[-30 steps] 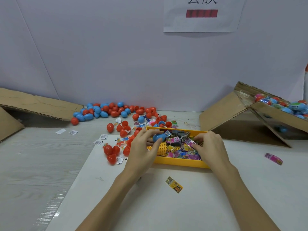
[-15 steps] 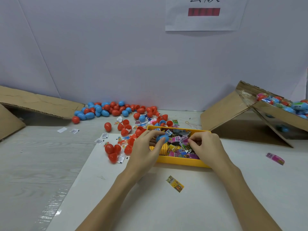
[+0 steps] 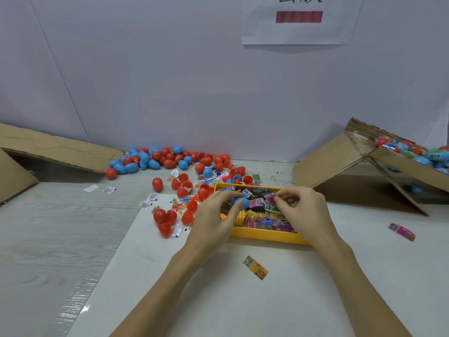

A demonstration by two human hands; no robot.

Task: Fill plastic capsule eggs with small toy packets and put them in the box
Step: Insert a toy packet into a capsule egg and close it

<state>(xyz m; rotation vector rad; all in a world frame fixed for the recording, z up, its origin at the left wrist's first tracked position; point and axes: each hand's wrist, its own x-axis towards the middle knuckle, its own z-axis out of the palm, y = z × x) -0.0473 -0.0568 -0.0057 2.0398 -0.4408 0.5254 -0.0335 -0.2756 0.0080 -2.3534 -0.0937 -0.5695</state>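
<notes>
A yellow tray [image 3: 264, 235] in the middle of the table holds a heap of small colourful toy packets [image 3: 267, 223]. Over its left part my left hand [image 3: 216, 217] grips a blue capsule egg half [image 3: 239, 202]. My right hand [image 3: 303, 212] hovers over the tray's right part and pinches a pink and green packet [image 3: 271, 200] just right of the blue half. A cardboard box [image 3: 398, 166] at the right edge holds several filled eggs.
Red and blue egg halves [image 3: 167, 159] lie heaped along the back wall and left of the tray. One loose packet [image 3: 255, 267] lies in front of the tray, another [image 3: 401, 231] to the right. A flattened cardboard box [image 3: 48, 152] sits at far left.
My right hand has lifted a packet out of the tray and brought it left toward the blue egg half. My left hand has barely moved.
</notes>
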